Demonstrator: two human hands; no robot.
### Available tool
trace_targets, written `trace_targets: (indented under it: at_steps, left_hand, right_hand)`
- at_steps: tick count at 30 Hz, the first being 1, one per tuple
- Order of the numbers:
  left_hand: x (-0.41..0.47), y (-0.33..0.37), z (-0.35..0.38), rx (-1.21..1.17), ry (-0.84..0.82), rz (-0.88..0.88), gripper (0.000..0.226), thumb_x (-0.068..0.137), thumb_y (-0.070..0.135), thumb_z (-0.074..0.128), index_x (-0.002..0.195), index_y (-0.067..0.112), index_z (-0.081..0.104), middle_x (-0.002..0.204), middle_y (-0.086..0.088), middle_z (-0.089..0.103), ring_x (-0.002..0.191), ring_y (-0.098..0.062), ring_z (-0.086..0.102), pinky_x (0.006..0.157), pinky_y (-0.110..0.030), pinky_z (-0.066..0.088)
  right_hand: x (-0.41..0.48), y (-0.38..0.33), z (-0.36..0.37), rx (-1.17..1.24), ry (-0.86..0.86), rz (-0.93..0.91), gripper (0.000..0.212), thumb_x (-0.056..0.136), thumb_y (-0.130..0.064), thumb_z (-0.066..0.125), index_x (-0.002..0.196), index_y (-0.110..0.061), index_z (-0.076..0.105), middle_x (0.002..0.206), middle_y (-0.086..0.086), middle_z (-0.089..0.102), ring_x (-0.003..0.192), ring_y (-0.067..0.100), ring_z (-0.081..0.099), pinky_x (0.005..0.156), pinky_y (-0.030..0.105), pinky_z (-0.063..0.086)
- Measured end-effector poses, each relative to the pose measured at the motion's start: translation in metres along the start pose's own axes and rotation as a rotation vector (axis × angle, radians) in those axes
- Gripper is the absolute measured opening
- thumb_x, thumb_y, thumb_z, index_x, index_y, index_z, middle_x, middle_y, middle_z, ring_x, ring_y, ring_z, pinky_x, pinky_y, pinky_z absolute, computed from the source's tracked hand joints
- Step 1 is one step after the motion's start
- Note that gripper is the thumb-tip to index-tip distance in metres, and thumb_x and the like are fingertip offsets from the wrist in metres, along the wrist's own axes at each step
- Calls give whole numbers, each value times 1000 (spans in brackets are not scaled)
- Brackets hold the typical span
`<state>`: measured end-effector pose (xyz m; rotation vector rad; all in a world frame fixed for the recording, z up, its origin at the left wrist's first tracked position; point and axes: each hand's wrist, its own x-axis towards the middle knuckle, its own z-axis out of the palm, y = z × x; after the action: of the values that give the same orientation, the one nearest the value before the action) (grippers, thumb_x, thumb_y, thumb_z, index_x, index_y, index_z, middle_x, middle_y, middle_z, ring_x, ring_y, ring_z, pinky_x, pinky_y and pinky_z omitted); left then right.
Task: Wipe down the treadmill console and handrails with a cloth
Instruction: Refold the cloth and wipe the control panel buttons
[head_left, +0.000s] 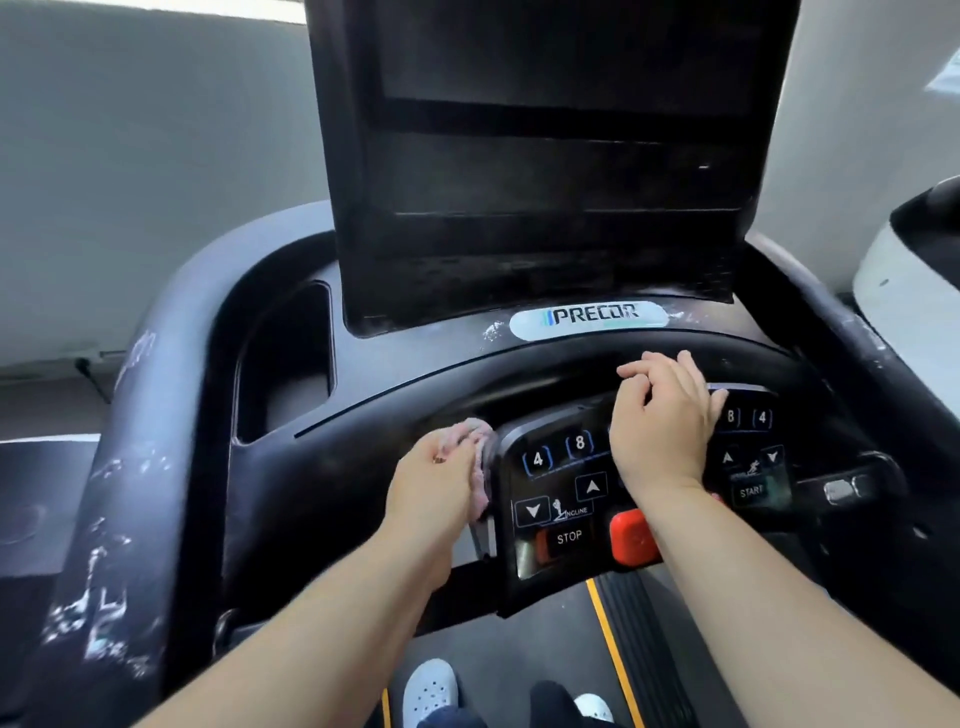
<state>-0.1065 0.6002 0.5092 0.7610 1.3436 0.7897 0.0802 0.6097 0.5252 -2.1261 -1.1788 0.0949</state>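
Note:
The black treadmill console (426, 374) fills the view, with a dark screen (561, 156) upright at the back and a button panel (563, 499) near me. My left hand (436, 483) grips a pink cloth (475, 434) and presses it against the left edge of the button panel. My right hand (667, 415) rests flat on the upper middle of the panel, fingers spread and relaxed, holding nothing. A thick black handrail (135, 467), flecked with white marks, curves down on the left. The right handrail (852, 343) runs off at the right.
A red stop tab (631, 535) sticks out below the panel. A cup recess (291, 364) lies left of the screen. The belt with a yellow stripe (608, 639) and my white shoes (431, 691) are below. Another white machine (914, 280) stands at the right.

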Motion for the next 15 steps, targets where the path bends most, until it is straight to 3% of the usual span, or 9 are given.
trace_targets:
  at_steps: [3, 6, 8, 10, 12, 15]
  left_hand:
    - [-6, -4, -8, 374, -77, 137, 20, 90, 17, 48, 83, 24, 65, 60, 8, 59, 52, -9, 52, 54, -23, 45]
    - [-19, 1, -27, 874, -162, 259, 3, 81, 25, 51, 79, 23, 52, 71, 5, 62, 69, -15, 57, 63, -29, 45]
    - [-37, 1, -30, 1072, -247, 294, 13, 80, 27, 54, 74, 23, 44, 73, 4, 59, 73, -20, 56, 59, -27, 41]
    - [-43, 3, -28, 1084, -281, 316, 13, 80, 26, 54, 74, 18, 46, 78, 0, 64, 79, -24, 61, 66, -32, 47]
    - [-30, 4, -27, 1089, -178, 325, 16, 83, 27, 52, 75, 12, 51, 78, -5, 66, 81, -29, 62, 70, -34, 50]
    - [-5, 1, -12, 1069, -120, 194, 27, 89, 21, 50, 64, 16, 41, 67, -3, 52, 81, -31, 62, 66, -29, 46]
  right_hand:
    - [-3, 0, -5, 21, -12, -9, 25, 93, -11, 41, 91, -22, 63, 130, -1, 58, 143, 19, 24, 118, 45, -4]
    - [-8, -4, 0, 82, 21, -7, 25, 93, -9, 43, 90, -25, 62, 128, -2, 60, 143, 20, 25, 118, 46, -3]
    - [-8, -6, 5, 73, 56, 17, 26, 92, -9, 43, 91, -25, 64, 126, -4, 61, 142, 18, 26, 118, 46, -3]
    - [-8, -9, 7, 55, 63, 44, 27, 91, -11, 42, 92, -26, 64, 127, -7, 61, 142, 16, 25, 118, 45, -3]
    - [-7, -9, 5, 72, 43, 43, 25, 91, -12, 43, 91, -29, 62, 126, -9, 60, 142, 15, 25, 117, 44, -4]
    - [-7, -6, -6, 149, -35, 21, 19, 92, -14, 48, 90, -29, 59, 111, -15, 58, 142, 14, 26, 118, 45, -6]
